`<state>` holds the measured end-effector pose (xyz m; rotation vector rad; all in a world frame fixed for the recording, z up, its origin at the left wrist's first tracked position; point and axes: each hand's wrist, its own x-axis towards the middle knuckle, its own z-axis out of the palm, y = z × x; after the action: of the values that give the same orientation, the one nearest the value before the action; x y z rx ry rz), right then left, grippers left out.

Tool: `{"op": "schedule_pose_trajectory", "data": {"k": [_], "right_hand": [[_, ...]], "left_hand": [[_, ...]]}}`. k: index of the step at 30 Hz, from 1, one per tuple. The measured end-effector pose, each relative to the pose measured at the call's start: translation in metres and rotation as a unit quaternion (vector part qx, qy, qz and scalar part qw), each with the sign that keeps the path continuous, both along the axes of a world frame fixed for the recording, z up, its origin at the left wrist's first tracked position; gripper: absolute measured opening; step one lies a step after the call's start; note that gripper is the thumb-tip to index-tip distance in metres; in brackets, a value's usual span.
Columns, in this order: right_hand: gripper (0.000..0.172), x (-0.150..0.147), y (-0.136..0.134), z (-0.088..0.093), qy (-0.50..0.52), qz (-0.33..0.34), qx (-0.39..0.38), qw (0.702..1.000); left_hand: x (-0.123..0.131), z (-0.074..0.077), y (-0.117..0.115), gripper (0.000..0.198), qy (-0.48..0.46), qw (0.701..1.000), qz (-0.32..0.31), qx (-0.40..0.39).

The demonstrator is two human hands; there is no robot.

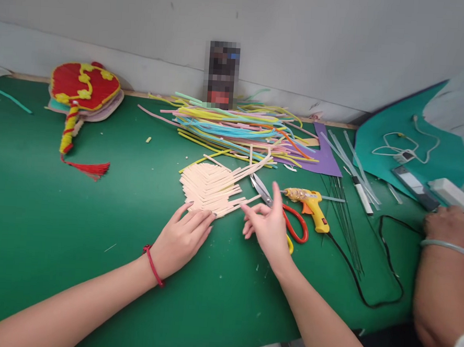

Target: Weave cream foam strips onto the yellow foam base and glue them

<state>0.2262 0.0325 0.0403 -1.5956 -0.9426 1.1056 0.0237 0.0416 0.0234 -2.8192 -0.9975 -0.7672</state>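
Observation:
A cream leaf-shaped piece (204, 185) of pipe cleaners laid in a chevron pattern rests on the green table, with loose strip ends sticking out to its right. My left hand (186, 239) lies flat, its fingertips on the piece's lower edge. My right hand (270, 231) hovers just right of the strip ends, index finger stretched out and the other fingers partly bent; I see nothing in it. Scissors (303, 233) with red and yellow handles lie partly hidden behind this hand. Beside them is a yellow hot glue gun (315, 212) with a glue stick in its back.
Coloured pipe cleaners (223, 126) lie heaped at the back over purple sheet (329, 153). A red and yellow fan (84, 86) leans at back left. Glue sticks (360, 171), green wires (346, 227) and a black cord (381, 305) lie right. Another person's arm (443, 280) rests at far right.

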Motion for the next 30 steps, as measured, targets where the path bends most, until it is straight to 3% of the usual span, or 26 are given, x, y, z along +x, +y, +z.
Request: {"op": "schedule_pose_trajectory", "data": {"k": [1, 3, 5, 6, 9, 12, 30], "right_hand": [[0.081, 0.003, -0.001, 0.002, -0.038, -0.017, 0.026, 0.999], [0.055, 0.01, -0.002, 0.004, -0.145, -0.027, 0.084, 0.985], [0.023, 0.014, -0.002, 0.001, -0.253, 0.015, 0.141, 0.957], [0.015, 0.015, -0.001, -0.002, -0.29, 0.048, 0.166, 0.941], [0.015, 0.016, 0.002, -0.011, -0.332, 0.141, 0.203, 0.91], [0.016, 0.014, 0.005, -0.018, -0.347, 0.182, 0.218, 0.894], [0.018, 0.007, 0.007, -0.025, -0.405, 0.2, 0.271, 0.85]], "left_hand": [[0.0, 0.0, 0.0, 0.024, -0.006, 1.0, 0.002, -0.002], [-0.001, 0.0, 0.002, 0.023, -0.024, 1.0, 0.006, -0.014], [-0.001, 0.0, 0.004, 0.021, -0.038, 0.999, 0.008, -0.036], [-0.002, 0.0, 0.006, 0.02, -0.039, 0.998, 0.007, -0.049], [0.0, 0.001, 0.012, 0.017, -0.031, 0.997, 0.003, -0.073], [0.004, 0.002, 0.017, 0.013, -0.028, 0.996, 0.004, -0.085], [0.014, 0.001, 0.02, 0.014, -0.072, 0.988, 0.042, -0.127]]}}
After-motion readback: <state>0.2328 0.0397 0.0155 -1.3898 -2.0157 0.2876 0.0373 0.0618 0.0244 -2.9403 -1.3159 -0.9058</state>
